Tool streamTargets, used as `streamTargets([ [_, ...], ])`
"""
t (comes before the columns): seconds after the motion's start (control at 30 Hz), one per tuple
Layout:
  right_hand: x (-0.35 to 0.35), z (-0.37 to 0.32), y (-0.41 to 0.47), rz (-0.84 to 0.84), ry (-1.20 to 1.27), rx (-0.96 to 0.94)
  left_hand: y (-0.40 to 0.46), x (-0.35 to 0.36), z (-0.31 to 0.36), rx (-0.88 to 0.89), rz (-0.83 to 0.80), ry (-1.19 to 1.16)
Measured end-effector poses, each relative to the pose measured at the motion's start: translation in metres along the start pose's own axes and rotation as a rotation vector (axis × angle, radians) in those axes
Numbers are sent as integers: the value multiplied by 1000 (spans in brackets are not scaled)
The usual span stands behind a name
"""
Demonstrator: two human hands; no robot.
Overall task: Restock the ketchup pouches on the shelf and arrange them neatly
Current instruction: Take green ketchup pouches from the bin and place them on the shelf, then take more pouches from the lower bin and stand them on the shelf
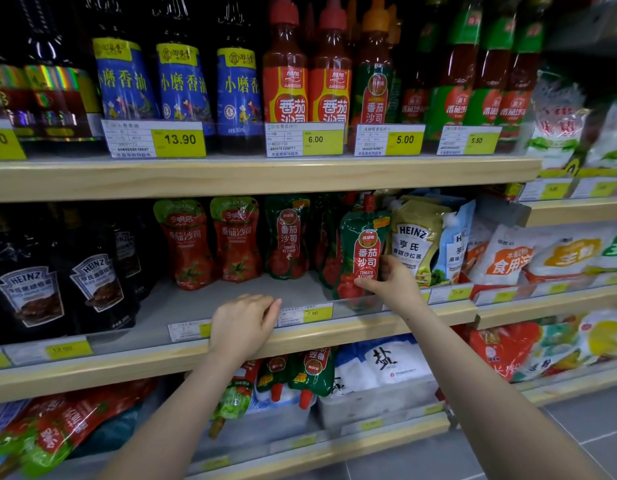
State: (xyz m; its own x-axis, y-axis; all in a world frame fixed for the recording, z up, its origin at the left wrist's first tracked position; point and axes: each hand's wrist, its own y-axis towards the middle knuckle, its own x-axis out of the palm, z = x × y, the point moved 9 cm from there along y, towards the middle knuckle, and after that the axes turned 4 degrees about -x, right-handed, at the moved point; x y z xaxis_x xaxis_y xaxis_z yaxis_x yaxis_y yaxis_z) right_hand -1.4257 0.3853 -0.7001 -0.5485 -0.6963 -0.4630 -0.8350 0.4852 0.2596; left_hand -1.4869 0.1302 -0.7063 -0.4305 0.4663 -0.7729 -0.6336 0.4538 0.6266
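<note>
A green and red ketchup pouch (360, 252) with a red spout cap stands upright at the front edge of the middle shelf (334, 332), just behind the clear price rail. The right hand (392, 280) grips it at its lower right side, thumb across the front and fingers wrapped round the edge. Another pouch of the same kind (288, 237) stands further back to its left, with two red pouches (213, 240) beyond that. Touching the held pouch on its right is a yellowish Heinz salad dressing pouch (416, 242). The left hand (243, 323) rests on the shelf's front lip beside a yellow price tag (315, 312), fingers loosely curled and holding nothing. On the shelf below, more green pouches (300, 374) lie upside down in a bin.
</note>
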Motion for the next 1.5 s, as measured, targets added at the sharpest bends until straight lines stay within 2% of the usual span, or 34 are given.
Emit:
streamTargets([
  [0.13, -10, -4, -16, 67, 57, -30, -1, -1, 0, -3, 0, 16],
  [0.27, -17, -13, -49, 140, -50, -144, -11, -10, 6, 21, 20, -84],
  [0.37, -2, -6, -84, 104, -48, -211, -42, -5, 10, 60, 6, -122],
  [0.5, 44, 41, -122, -2, 28, -43, -88, 6, 22, 156, 4, -275],
  [0.67, 100, 108, -144, -135, 136, 381, -109, 27, 35, 194, -16, -243],
  [0.77, 125, 124, -147, -167, 214, 509, -128, 55, 58, 360, -142, -205],
  [0.8, 132, 126, -147, -165, 285, 544, -132, 69, 57, 341, -217, -189],
  [0.87, 141, 127, -143, -151, 398, 594, -132, 94, 41, 182, -357, -171],
  [0.93, 144, 132, -139, -142, 418, 624, -132, 116, 24, 77, -487, -136],
  [1.03, 136, 140, -138, -144, 414, 657, -135, 133, 16, 82, -584, -65],
  [1.27, 62, 143, -136, -210, 138, 539, -129, 132, 21, 25, -556, -97],
  [1.4, 19, 122, -128, -194, -116, 314, -116, 123, 50, 34, -499, -226],
  [1.5, -16, 103, -127, -86, -241, 166, -102, 117, 88, 98, -491, -320],
])
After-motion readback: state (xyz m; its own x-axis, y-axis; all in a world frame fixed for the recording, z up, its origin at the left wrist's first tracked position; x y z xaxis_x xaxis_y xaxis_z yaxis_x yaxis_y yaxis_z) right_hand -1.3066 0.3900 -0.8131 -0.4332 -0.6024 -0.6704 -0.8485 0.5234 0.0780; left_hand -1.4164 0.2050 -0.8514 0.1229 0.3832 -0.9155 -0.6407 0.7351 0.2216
